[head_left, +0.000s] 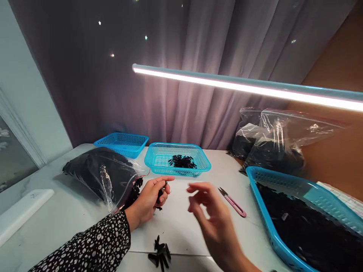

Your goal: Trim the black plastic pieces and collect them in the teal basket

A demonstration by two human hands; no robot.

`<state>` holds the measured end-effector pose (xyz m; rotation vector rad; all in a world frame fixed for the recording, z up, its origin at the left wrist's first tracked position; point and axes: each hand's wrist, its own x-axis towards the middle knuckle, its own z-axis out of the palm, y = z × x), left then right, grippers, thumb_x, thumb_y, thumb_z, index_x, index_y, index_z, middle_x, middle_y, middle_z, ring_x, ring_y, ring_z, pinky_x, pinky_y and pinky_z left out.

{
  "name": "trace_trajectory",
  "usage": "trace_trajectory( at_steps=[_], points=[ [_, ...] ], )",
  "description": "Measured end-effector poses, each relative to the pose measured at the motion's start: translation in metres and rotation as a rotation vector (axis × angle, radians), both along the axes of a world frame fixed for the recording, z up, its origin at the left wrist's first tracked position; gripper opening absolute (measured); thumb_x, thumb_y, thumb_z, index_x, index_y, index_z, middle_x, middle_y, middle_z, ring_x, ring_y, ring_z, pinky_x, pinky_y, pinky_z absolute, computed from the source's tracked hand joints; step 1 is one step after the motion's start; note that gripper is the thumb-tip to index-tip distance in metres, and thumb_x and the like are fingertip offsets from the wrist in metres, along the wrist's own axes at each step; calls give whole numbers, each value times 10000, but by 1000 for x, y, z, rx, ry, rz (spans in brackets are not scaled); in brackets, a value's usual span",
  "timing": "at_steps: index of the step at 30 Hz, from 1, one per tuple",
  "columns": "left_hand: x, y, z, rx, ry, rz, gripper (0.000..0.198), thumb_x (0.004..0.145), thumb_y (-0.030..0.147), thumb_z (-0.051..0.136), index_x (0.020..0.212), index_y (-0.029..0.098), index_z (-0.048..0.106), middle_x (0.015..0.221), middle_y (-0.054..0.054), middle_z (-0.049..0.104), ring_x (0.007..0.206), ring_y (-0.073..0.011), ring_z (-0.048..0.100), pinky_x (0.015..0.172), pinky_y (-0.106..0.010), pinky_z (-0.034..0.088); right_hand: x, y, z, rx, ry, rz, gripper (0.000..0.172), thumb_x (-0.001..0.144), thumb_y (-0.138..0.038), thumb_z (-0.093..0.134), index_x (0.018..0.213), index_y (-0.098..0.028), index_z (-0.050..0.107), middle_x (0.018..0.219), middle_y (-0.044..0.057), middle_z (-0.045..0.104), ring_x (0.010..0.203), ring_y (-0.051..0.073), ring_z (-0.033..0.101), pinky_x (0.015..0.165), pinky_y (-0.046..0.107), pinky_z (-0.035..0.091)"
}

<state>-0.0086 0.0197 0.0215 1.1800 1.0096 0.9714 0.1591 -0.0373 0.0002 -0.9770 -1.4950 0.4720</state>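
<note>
– Hands first: how did they stand?
– The left hand [149,200] was closed around a bunch of small black pieces [160,194], held just above the white table [184,226], beside the open plastic bag [99,172]. The right hand [211,215] was empty and blurred, fingers apart, near the left.
– Which step was that?
– Sorting, I judged: taking pieces from the held bunch. 1 teal basket [204,162] behind held a few more.
– And what did the next move call for?
– A fine 2-finger pinch on 1 piece, without loosening the rest.
</note>
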Motion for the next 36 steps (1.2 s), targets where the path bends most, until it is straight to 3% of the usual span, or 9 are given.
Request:
trace_trajectory(
  at_steps=[3,7,10,15,19,23,27,31,36],
  points=[
    [2,-4,-2,-46,-14,-80,503,833,412,606,1227,100,625,653,44,520,428,-45,284,434,-224,162,-8,19,-18,-64,33,73,194,962,-271,529,1097,-199,648,874,44,684,652,163,636,596,293,543],
    [1,-5,-7,-85,-4,-165,714,838,487,643,1446,152,475,630,67,496,454,-66,274,452,-240,154,-14,42,-34,-199,66,218,237,927,-267,552,1091,-207,713,799,37,690,691,186,655,656,311,539],
    [1,-5,-8,-78,58,-175,784,862,494,635,1531,199,352,628,76,464,510,-91,308,479,-243,173,-11,47,-33,-366,178,340,195,891,-306,627,995,-195,749,821,58,727,738,203,682,708,329,546],
    [1,-2,-11,-45,165,-222,707,925,459,564,1542,212,324,611,84,446,538,-112,322,507,-253,214,-2,44,-26,-593,348,401,210,812,-384,744,793,-175,739,729,48,740,688,196,669,696,321,542],
    [-2,4,-17,29,198,-174,568,916,428,581,1427,198,490,612,71,472,554,-114,359,503,-243,245,0,43,-24,-566,386,323,196,784,-381,768,809,-188,743,732,31,734,663,177,658,649,296,544],
    [-1,7,-19,-32,88,-46,407,846,520,636,1054,173,683,591,73,470,459,-67,313,435,-218,223,1,43,-25,-522,373,259,144,780,-337,762,817,-198,748,726,23,722,617,165,652,594,285,550],
    [4,2,-14,-186,8,50,452,751,633,687,857,198,627,560,89,467,369,-34,266,346,-181,155,1,40,-27,-471,345,248,88,794,-284,739,815,-199,745,715,13,707,576,148,644,566,274,537],
    [6,-3,-11,-308,20,31,536,649,699,735,779,210,556,541,88,498,340,-24,253,305,-156,95,0,38,-28,-390,238,221,73,825,-258,712,842,-193,740,738,23,694,614,159,644,583,290,524],
    [4,-3,-14,-125,29,-58,548,680,702,724,753,181,568,526,85,493,358,-18,290,348,-157,183,2,38,-27,-287,140,162,53,840,-198,680,829,-195,732,717,16,666,636,160,613,596,288,485]
  ],
)
